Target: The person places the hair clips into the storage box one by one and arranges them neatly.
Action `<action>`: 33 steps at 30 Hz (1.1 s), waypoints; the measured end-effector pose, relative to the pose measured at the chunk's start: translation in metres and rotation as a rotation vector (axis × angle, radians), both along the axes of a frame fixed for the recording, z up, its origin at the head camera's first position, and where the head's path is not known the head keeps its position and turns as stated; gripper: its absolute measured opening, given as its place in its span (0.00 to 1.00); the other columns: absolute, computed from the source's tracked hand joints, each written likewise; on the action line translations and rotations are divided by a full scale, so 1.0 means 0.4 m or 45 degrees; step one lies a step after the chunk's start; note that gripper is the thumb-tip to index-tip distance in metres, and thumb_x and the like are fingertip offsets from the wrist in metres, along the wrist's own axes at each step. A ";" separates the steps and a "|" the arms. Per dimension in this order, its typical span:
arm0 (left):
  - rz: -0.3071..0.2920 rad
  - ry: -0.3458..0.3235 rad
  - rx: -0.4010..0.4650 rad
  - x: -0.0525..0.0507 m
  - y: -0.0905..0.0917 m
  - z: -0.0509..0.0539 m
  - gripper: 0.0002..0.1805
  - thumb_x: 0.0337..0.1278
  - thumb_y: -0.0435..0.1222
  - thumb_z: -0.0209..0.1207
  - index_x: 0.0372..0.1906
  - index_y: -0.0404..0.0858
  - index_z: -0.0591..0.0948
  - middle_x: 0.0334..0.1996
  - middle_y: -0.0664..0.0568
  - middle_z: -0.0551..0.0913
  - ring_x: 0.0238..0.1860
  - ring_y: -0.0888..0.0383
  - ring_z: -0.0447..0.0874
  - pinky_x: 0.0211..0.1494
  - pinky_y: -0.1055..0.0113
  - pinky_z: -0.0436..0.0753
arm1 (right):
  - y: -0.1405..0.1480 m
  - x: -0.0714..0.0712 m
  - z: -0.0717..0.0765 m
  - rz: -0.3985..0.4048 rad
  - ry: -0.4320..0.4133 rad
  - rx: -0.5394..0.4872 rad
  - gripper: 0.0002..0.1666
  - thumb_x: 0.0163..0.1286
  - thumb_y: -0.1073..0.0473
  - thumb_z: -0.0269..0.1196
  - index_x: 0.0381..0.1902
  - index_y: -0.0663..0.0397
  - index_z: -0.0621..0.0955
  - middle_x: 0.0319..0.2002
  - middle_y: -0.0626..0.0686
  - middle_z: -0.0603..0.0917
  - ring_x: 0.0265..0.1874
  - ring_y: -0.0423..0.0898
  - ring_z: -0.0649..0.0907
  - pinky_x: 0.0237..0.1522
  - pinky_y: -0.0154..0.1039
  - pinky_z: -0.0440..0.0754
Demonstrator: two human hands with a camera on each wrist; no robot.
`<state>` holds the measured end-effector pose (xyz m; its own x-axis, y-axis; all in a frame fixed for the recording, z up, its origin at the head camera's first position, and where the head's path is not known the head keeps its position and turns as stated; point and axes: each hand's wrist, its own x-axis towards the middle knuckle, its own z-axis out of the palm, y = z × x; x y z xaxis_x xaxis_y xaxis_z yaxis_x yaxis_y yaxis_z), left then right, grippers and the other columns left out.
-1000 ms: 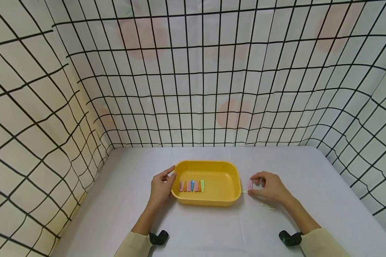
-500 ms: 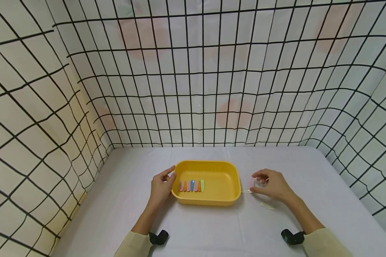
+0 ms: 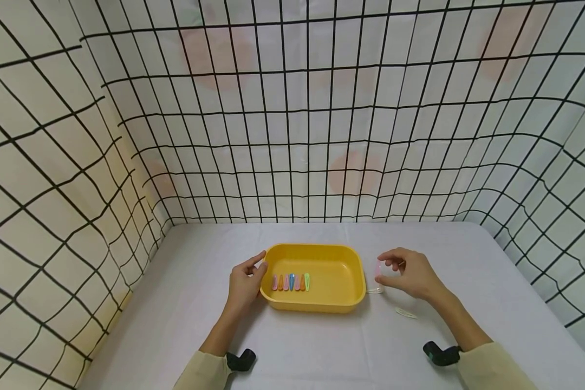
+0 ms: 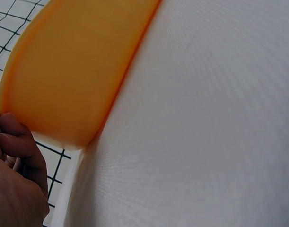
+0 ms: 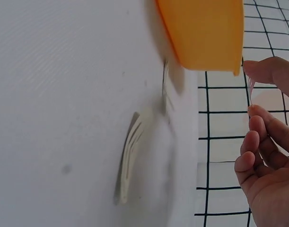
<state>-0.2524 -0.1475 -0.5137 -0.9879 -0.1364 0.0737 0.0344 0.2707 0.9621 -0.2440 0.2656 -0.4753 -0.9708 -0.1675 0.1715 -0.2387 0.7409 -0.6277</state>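
Near the middle of the table stands a yellow tray (image 3: 313, 309). Inside it, toward the left, a row of several hair clips (image 3: 291, 282) in pink, orange, blue and green lies side by side. My left hand (image 3: 245, 283) grips the tray's left rim between thumb and fingers. Just right of the tray, my right hand (image 3: 411, 273) pinches a pink hair clip (image 3: 378, 269) by its ends, thumb against fingertip, above the table. In the right wrist view that clip (image 5: 251, 90) appears edge-on, thin and slightly bent.
A whitish hair clip (image 3: 375, 291) lies against the tray's right side. Another pale, greenish clip (image 3: 406, 313) rests on the white tabletop (image 3: 322, 346) below my right hand. White cloth walls with black netting (image 3: 292, 130) enclose the table at the back and sides.
My right hand, with the pink hair clip, has shifted slightly right, then back left and up, uncovering more of the whitish clip beside the tray. The left hand and tray stay still.
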 end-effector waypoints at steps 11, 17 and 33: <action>0.002 -0.019 -0.001 0.001 0.002 0.001 0.20 0.69 0.41 0.64 0.64 0.50 0.84 0.22 0.53 0.73 0.11 0.60 0.65 0.14 0.73 0.70 | -0.052 -0.005 0.040 0.079 0.078 -0.069 0.28 0.55 0.49 0.80 0.50 0.55 0.86 0.37 0.52 0.81 0.36 0.53 0.76 0.33 0.29 0.74; 0.003 -0.020 -0.021 0.001 0.001 0.002 0.20 0.69 0.41 0.64 0.64 0.50 0.84 0.23 0.51 0.74 0.12 0.60 0.66 0.15 0.74 0.71 | -0.102 -0.017 0.058 0.126 0.082 -0.109 0.27 0.54 0.50 0.81 0.50 0.52 0.86 0.34 0.49 0.79 0.34 0.48 0.75 0.33 0.30 0.74; 0.012 -0.018 -0.011 -0.002 0.001 -0.002 0.21 0.69 0.41 0.64 0.64 0.50 0.84 0.23 0.52 0.73 0.11 0.60 0.65 0.14 0.74 0.71 | -0.214 -0.040 0.069 0.231 0.043 -0.161 0.27 0.52 0.51 0.81 0.48 0.54 0.87 0.37 0.56 0.83 0.36 0.51 0.78 0.34 0.29 0.75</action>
<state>-0.2533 -0.1469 -0.5147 -0.9876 -0.1448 0.0611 0.0185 0.2794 0.9600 -0.2602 0.1801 -0.4478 -0.9202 -0.3136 0.2342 -0.3832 0.5997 -0.7025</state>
